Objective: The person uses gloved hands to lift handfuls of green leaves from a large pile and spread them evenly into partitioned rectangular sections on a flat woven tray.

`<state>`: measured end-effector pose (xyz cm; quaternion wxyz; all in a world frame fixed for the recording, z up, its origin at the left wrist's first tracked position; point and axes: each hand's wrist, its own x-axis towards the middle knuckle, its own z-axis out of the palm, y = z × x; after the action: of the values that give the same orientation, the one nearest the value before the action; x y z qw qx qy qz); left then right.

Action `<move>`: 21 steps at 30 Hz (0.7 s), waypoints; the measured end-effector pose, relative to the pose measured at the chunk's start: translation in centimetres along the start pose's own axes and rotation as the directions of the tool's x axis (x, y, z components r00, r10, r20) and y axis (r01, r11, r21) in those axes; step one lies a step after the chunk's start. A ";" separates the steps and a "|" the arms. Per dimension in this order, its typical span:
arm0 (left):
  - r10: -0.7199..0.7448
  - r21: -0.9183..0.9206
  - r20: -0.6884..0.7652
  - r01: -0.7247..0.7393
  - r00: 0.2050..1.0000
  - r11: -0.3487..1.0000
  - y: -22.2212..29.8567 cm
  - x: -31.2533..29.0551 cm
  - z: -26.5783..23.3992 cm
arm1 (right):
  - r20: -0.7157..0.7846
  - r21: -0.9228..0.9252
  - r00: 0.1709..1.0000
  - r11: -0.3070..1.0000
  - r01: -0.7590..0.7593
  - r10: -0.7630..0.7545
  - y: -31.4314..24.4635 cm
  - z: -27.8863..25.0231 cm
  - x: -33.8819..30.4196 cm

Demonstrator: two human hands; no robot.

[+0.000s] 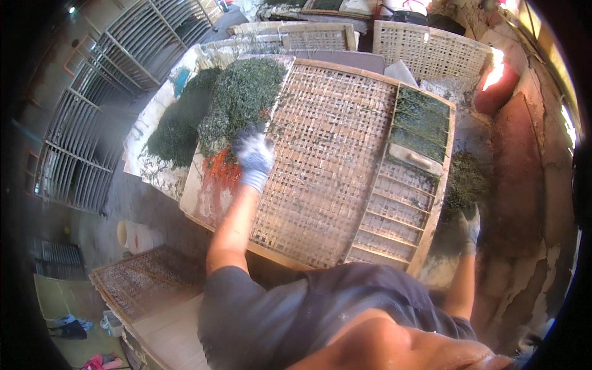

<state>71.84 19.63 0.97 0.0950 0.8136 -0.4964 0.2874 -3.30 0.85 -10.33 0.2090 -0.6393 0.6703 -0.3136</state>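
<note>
My left hand (254, 161), in a white-and-blue work glove, is over the left part of a woven bamboo tray (333, 135). It is at the edge of a heap of dark green shreds (243, 92) and beside orange-red shreds (219, 172); its fingers are smeared by motion. My right hand (470, 229), also gloved, reaches out at the right with fingers apart, just below another pile of green shreds (467, 182). Between the hands, a slatted wooden frame (394, 216) lies on the tray. Green shreds (421, 120) fill its far compartments, and a pale block with a raised grip (414, 158) rests there.
Metal racks (80, 145) stand at the far left. More woven trays (425, 52) lean at the back, and another (154, 277) lies at lower left by a white bucket (134, 236). A peeling reddish wall (521, 179) runs along the right.
</note>
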 end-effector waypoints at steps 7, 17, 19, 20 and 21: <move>0.653 -0.627 0.101 -0.461 0.751 0.627 32.5 -12.0 -7.7 | 0.379 -0.534 0.891 0.845 -0.009 0.249 -5.7 3.6 0.9; 0.703 -0.575 0.167 -0.510 0.692 0.639 38.4 -16.3 -6.7 | 0.548 -0.656 0.826 0.680 0.328 0.131 -5.2 3.1 5.7; 0.715 -0.588 0.177 -0.509 0.676 0.628 39.3 -16.1 -6.7 | 0.529 -0.610 0.836 0.751 0.254 0.148 -2.1 3.0 8.9; 0.731 -0.614 0.156 -0.514 0.665 0.599 40.4 -15.7 -6.8 | 0.494 -0.518 0.862 0.835 0.184 0.116 3.5 3.3 11.3; 0.746 -0.636 0.131 -0.522 0.653 0.568 41.4 -15.2 -6.7 | 0.448 -0.411 0.890 0.904 0.121 0.084 7.8 3.0 13.1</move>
<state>28.45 13.76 -7.50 0.1105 0.5496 -0.8279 -0.0188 -8.18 -12.69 -16.25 0.2115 -0.7313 0.6484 -0.0024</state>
